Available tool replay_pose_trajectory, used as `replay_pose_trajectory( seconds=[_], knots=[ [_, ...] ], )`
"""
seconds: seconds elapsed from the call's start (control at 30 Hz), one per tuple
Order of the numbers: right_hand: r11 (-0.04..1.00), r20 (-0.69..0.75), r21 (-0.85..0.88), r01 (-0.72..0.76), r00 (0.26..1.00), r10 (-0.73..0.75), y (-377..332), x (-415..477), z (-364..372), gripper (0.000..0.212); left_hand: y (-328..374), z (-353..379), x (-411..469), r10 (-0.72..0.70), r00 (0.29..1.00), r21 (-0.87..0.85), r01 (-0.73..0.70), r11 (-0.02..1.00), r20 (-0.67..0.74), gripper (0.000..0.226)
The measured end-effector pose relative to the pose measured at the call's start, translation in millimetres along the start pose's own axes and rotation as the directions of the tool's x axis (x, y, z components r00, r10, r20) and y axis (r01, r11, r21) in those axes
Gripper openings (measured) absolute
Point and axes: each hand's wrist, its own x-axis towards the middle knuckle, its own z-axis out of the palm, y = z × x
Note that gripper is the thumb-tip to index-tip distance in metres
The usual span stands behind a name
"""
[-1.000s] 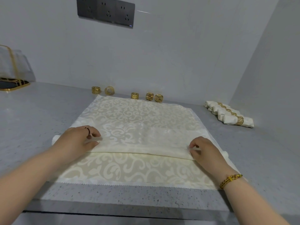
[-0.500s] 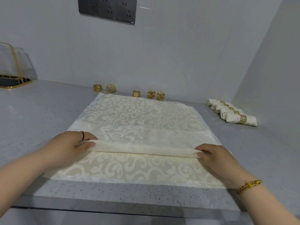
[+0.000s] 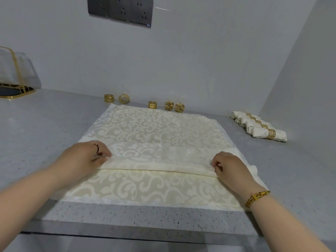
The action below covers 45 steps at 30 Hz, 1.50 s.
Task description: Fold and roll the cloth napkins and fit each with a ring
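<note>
Centrally, napkin [image 3: 154,130] fold between fingers [image 3: 102,151].

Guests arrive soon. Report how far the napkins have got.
Done: ringed rolls lie at far right. In hand: one napkin lies spread; left hand and right hand pinch a fold across it. Left: finish folding, roll and ring it; five loose rings wait by the wall.

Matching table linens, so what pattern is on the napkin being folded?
The napkin has a cream-on-beige scrolling floral damask pattern, clearest in the head view.
</note>
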Motion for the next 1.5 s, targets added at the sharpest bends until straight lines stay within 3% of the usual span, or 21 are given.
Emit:
replay_pose_trajectory(
  seconds=[0.13,0.27,0.37,0.6,0.8,0.97,1.03,1.1,1.13,1.23,1.33,1.5],
  knots=[
    [0.994,0.064,0.110,0.027,0.997,-0.035,6,-15,-8,0.019,-4,1,-13,0.054,0.994,0.004,-0.055,0.998,0.094,0.030],
    [0.989,0.125,0.146,0.014,0.992,-0.033,11,-24,-16,0.031,-10,4,-14,0.064,0.998,0.062,-0.065,0.996,0.015,0.031],
    [0.995,0.099,0.097,-0.034,0.995,0.024,11,-24,-16,0.026,-7,1,-11,0.002,1.000,0.096,-0.003,0.995,0.009,0.029],
    [0.957,0.207,0.243,-0.156,0.973,0.106,13,-20,-25,0.017,-3,-10,-8,-0.118,0.979,-0.119,0.139,0.983,0.167,0.013],
    [0.982,0.065,0.129,-0.140,0.989,0.132,6,-3,-9,0.010,4,-2,1,-0.161,0.987,-0.024,0.160,0.987,-0.017,0.024],
    [1.000,0.029,0.027,0.001,1.000,-0.002,4,-8,-6,0.013,0,4,-6,0.020,0.997,0.105,-0.012,0.994,-0.075,0.016],
    [0.996,0.081,0.092,0.015,0.996,-0.022,9,-18,-13,0.011,-2,1,-16,0.087,0.995,0.106,-0.081,0.991,-0.057,0.036],
    [0.986,0.148,0.168,0.002,0.989,-0.027,16,-29,-20,0.023,-8,0,-24,0.089,0.996,0.091,-0.086,0.992,-0.026,0.060],
    [0.986,0.163,0.167,0.004,0.986,-0.032,19,-32,-22,0.029,-11,0,-27,0.078,0.997,0.100,-0.076,0.992,-0.009,0.061],
    [0.991,0.152,0.130,-0.011,0.988,-0.009,22,-30,-20,0.033,-7,0,-26,0.013,1.000,0.115,-0.012,0.993,-0.004,0.037],
    [0.983,0.113,0.161,-0.088,0.991,0.070,18,-24,-17,0.027,1,0,-18,-0.009,0.999,0.117,0.013,0.993,-0.040,0.031],
    [0.971,0.091,0.198,-0.134,0.989,0.118,17,-23,-18,0.018,3,-9,-14,-0.023,1.000,0.030,0.022,0.999,0.013,0.021]
  ],
)
